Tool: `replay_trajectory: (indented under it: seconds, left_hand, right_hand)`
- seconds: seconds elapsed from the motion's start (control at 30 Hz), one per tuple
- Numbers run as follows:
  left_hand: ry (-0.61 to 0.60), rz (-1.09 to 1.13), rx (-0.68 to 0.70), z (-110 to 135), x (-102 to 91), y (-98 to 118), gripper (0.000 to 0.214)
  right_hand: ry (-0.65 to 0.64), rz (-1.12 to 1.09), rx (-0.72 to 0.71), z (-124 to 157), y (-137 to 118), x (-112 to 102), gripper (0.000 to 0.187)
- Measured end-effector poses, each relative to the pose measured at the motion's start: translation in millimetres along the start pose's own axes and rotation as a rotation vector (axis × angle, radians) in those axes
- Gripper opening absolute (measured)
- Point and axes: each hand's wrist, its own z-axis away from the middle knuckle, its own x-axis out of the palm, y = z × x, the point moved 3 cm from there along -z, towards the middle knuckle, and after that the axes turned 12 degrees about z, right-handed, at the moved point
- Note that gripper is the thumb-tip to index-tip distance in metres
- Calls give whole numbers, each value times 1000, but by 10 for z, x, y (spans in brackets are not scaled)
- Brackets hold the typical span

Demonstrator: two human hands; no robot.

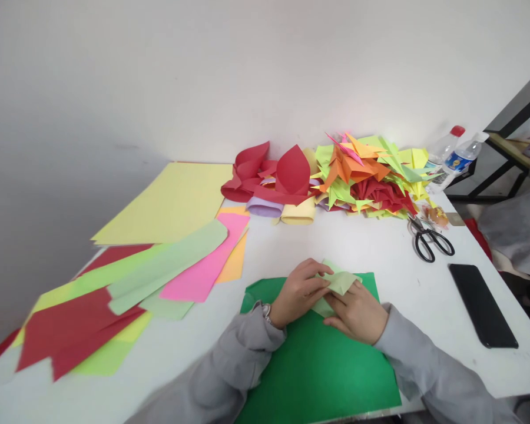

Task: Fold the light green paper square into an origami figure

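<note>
A small piece of pale green folded paper [342, 281] is held between my two hands, above a dark green sheet [324, 365] on the table. My left hand [301, 290] is closed on the paper's left side, its fingertips pressing the upper edge. From the right, my right hand [358, 311] grips the same paper, with the thumb below it and the fingers partly behind it. Parts of the folds are hidden by my fingers.
Scissors [428, 238] and a black phone [483, 306] lie right. Folded paper shapes [366, 171] and red paper pieces [294, 171] are heaped along the wall. Plastic bottles [461, 156] stand back right. Coloured strips [168, 274] and yellow sheets [172, 200] spread left on the white table [287, 247].
</note>
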Motion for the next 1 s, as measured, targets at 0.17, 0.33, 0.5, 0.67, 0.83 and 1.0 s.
replay_trajectory:
  seconds: [0.17,0.33,0.5,0.67,0.83,1.0]
  left_hand:
    - [1,-23,23,-1,23,44,8]
    - [-3,-48,37,20,47,64,7]
    - [9,-59,56,32,61,90,8]
    - [14,-54,69,22,63,104,7]
    - [21,-50,85,16,68,127,8]
    - [23,-43,103,10,71,159,9]
  right_hand:
    - [16,-14,-1,5,2,19,49]
    - [16,-16,-5,0,1,22,48]
    - [17,-4,-3,6,7,27,46]
    - [35,2,-8,17,6,31,44]
    - [37,8,-7,13,-1,39,43]
    - [48,21,2,7,2,23,40]
